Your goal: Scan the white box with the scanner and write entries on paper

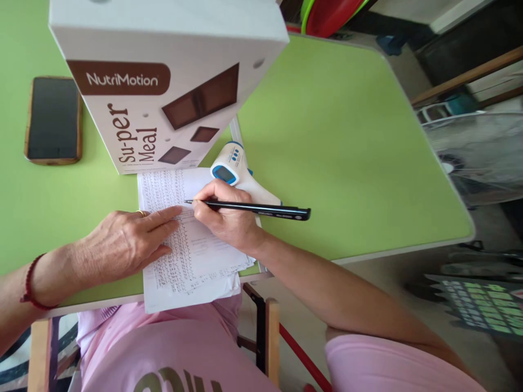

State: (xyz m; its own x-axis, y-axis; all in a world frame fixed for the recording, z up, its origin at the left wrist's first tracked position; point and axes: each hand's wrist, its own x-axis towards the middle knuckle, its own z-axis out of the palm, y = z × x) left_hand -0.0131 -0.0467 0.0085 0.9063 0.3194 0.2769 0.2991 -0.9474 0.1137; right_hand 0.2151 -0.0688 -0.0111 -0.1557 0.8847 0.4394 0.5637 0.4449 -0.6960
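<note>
Box (163,92) — contents hidden (pen (261,208) in fingers (216,189)).

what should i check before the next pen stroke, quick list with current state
1. Pen gripped: ok, held in the right hand.
2. Sheets steadied: ok, left hand rests on them.
3. Sheets fully on the table: not ok, they overhang the near edge.
4. Pen tip touching paper: cannot tell; it is close.
5. Phone clear of both hands: ok, it lies apart, left of the box.
</note>
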